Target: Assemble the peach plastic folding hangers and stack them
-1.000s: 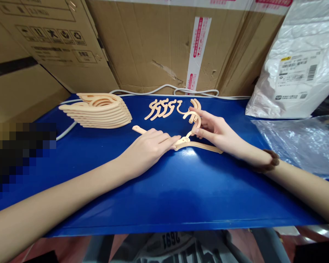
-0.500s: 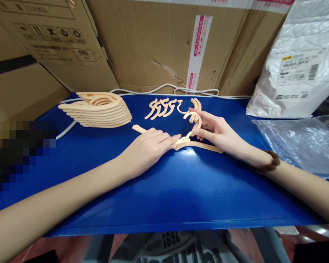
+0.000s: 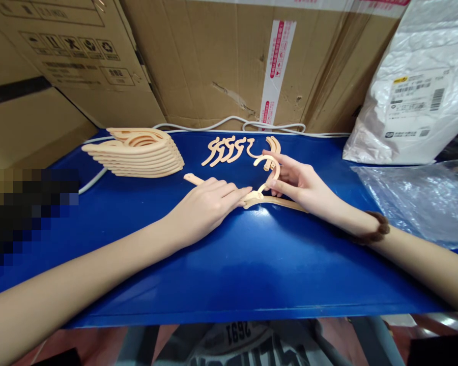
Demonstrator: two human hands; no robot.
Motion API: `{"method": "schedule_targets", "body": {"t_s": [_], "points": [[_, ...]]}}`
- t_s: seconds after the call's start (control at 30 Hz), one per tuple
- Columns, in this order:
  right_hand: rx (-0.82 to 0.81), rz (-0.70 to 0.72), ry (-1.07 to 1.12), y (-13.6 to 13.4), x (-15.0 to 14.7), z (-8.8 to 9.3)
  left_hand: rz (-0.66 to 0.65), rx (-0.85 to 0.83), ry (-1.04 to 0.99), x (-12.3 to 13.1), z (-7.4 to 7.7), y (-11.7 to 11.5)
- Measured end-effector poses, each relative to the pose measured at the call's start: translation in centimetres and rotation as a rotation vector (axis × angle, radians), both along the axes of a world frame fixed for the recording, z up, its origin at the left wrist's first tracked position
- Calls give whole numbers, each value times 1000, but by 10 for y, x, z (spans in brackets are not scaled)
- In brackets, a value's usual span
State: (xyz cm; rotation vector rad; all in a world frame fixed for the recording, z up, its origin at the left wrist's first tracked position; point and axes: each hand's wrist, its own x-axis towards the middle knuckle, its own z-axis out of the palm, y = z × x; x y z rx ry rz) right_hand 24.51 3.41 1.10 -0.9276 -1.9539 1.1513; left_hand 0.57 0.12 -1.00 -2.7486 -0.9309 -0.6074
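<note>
- A person's left hand (image 3: 209,203) lies palm down over a cream-coloured hanger (image 3: 282,202), its fingers wrapped on the left side of the piece near the centre — the undersides of those fingers are out of sight.
- The right hand (image 3: 299,182) pinches a curved hook (image 3: 267,158) between thumb and fingers, the hook's lower end meeting the hanger at its middle; whether the two are locked together, one cannot tell.
- The hanger sits at the centre of a glossy blue table (image 3: 229,274), one end showing beyond the left hand, the other reaching below the right.
- Behind the hands, a row of loose S-curved pieces (image 3: 234,152) lies beside a single C-shaped piece (image 3: 254,151) and a few slim curved bars (image 3: 277,145), the last partly hidden by the right hand.
- To the left stands a neat stack of matching hangers (image 3: 145,160).
- A brown band (image 3: 377,229) circles the right wrist.
- Cardboard boxes (image 3: 213,66) rise at the back — a white cable (image 3: 209,125) runs along their base, with a labelled white parcel (image 3: 412,107) and clear plastic (image 3: 423,201) at right.
</note>
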Motion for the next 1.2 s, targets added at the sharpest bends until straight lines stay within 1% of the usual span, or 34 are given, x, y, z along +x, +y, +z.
{"method": "schedule_targets", "body": {"t_s": [0.1, 0.2, 0.3, 0.43, 0.5, 0.57, 0.63, 0.7, 0.8, 0.87, 1.03, 1.1, 1.2], "points": [[41, 13, 29, -4, -2, 1, 35, -74, -45, 2, 4, -2], [94, 24, 16, -10, -6, 3, 42, -236, -127, 5, 9, -6], [196, -4, -109, -13, -8, 5, 78, -530, -314, 8, 14, -10], [428, -59, -335, -11, -3, 7, 152, -1007, -657, 9, 20, -7], [534, -26, -461, -9, 1, 8, 169, -1177, -756, 8, 22, -4], [622, 47, -578, -8, 3, 10, 191, -1280, -823, 7, 23, -1], [692, 115, -662, -8, 3, 10, 222, -1346, -888, 6, 22, 2], [741, 150, -723, -8, 2, 8, 236, -1418, -951, 5, 21, 3], [797, 130, -775, -7, 0, 3, 220, -1510, -1040, 5, 19, 3], [829, 110, -794, -6, -2, 0, 211, -1525, -1077, 5, 18, 3], [909, 87, -802, -6, -4, -8, 202, -1491, -1109, 5, 20, 2], [873, 78, -775, -8, -3, -8, 214, -1482, -1089, 6, 20, 1], [714, 54, -716, -10, -2, -7, 224, -1479, -1066, 5, 19, 2]]}}
